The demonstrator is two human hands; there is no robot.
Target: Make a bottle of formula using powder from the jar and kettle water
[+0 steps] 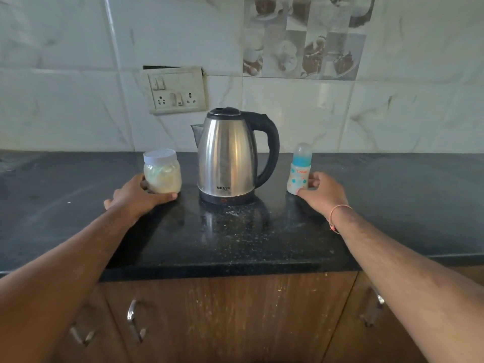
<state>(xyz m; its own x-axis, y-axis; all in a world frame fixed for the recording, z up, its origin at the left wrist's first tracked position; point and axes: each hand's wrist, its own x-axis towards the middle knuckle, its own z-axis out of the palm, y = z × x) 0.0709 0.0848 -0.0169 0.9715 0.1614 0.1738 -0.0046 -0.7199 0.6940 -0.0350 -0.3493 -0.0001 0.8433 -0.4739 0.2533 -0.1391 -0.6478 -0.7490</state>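
Note:
A clear jar [163,172] with a white lid and pale powder inside stands on the black counter [235,231] at the left. My left hand [136,197] wraps round its base, thumb in front. A steel kettle [227,155] with a black handle and shut lid sits in the middle on its base. To its right stands a small baby bottle [300,170] with a blue collar and clear cap. My right hand [323,191] grips the bottle's lower part from the right side.
A tiled wall with a switch and socket plate [176,90] rises behind the counter. Wooden cabinet doors with metal handles [133,320] sit below the counter's front edge. The kettle's handle points right, toward the bottle.

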